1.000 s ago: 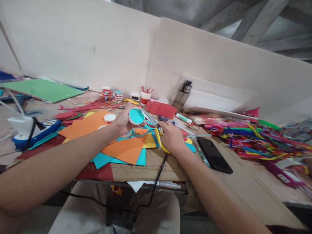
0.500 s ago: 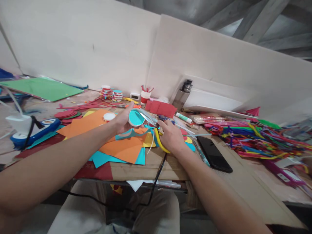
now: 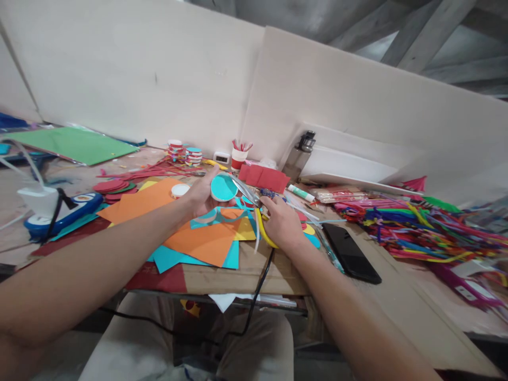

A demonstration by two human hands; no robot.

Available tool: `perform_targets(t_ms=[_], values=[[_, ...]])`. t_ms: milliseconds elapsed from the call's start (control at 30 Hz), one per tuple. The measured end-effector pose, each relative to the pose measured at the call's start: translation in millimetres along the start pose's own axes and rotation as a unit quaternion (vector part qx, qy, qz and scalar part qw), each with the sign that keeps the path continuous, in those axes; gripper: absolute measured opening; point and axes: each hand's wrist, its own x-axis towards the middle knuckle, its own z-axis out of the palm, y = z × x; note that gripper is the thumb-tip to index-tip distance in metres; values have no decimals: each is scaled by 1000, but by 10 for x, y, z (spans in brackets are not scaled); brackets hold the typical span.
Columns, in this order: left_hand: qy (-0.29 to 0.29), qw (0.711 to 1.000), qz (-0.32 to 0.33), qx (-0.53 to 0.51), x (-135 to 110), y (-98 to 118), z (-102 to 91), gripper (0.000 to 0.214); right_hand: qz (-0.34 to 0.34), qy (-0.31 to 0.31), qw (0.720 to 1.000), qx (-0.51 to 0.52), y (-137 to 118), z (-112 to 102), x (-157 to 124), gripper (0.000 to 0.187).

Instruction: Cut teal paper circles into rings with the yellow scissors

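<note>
My left hand is closed around a short round white-rimmed piece with a turquoise paper face. In my right hand are scissors with yellow handles, their metal blades pointing at the edge of the turquoise face. A thin white strip dangles below the blades. Turquoise paper offcuts lie under my hands, beside orange paper sheets and a further white round piece. The fingertips of my left hand are partly hidden behind the round piece.
Behind are two stacks of round pieces, a small clock, a paper cup and red paper. On the right lie a phone and bundled pipe cleaners. A blue power strip sits left. A black cable hangs over the front edge.
The blades now appear wider apart at the round piece's edge, and the round piece has turned a little. The white strip has swung right. The whole view has shifted slightly.
</note>
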Motion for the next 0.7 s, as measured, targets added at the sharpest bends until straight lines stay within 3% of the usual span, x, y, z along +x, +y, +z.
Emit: perform_targets(t_ms=[167, 467, 700], values=[[-29, 999, -19, 39, 17, -26, -38, 63, -26, 16, 999, 25, 24, 54, 13, 37], [-82, 994, -54, 48, 92, -9, -134, 73, -21, -14, 1000, -17, 4, -14, -2, 39], [-49, 998, -25, 24, 64, 36, -100, 69, -10, -15, 1000, -21, 11, -21, 7, 36]])
